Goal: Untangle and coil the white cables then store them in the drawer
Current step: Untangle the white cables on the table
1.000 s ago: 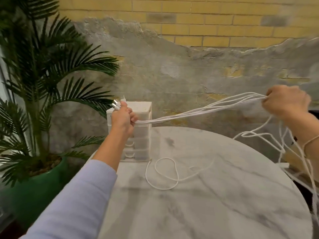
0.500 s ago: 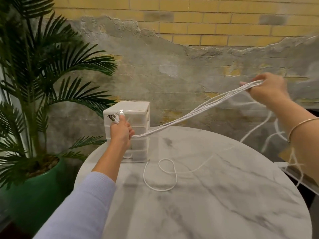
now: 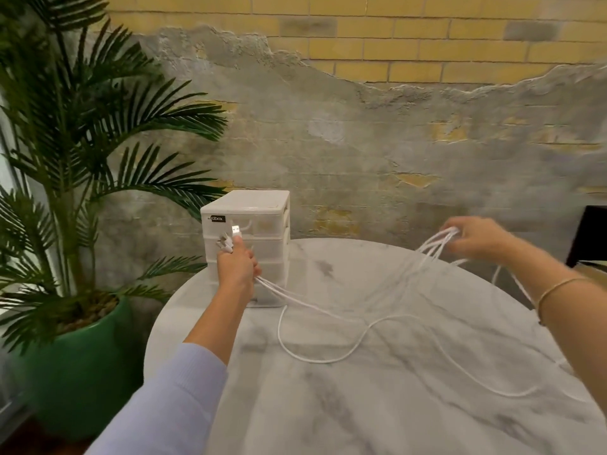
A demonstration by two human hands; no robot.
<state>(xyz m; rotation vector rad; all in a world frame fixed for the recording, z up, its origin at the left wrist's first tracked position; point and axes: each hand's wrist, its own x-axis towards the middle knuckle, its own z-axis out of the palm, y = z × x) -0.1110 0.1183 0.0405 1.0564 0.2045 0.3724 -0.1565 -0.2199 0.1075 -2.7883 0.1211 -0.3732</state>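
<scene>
A leafy green palm [image 3: 82, 152] in a glossy round green pot [image 3: 78, 366] stands off the left edge of the round white marble-patterned table [image 3: 361, 405], in front of a wall of worn grey plaster and yellow brick [image 3: 361, 126]. At the table's far left edge sits a small white plastic drawer unit [image 3: 259, 224] with translucent drawer fronts, all of them closed, and a dark label on its top rim. Just in front of it the left hand [image 3: 237, 269], coming out of a pale lilac sleeve [image 3: 164, 402], is curled into a fist around the plug ends of the thin white cables [image 3: 328, 307]; a few connectors [image 3: 231, 238] stick up above the knuckles. From that fist the strands sag down onto the tabletop, one forming a loose loop near the table's middle, then rise toward the far right edge. There the right hand [image 3: 476, 239], blurred, has its fingers bent over the bunch of strands and holds them gathered above the table; more cable trails off past the right edge. A thin gold bangle [image 3: 555, 289] circles the right wrist.
</scene>
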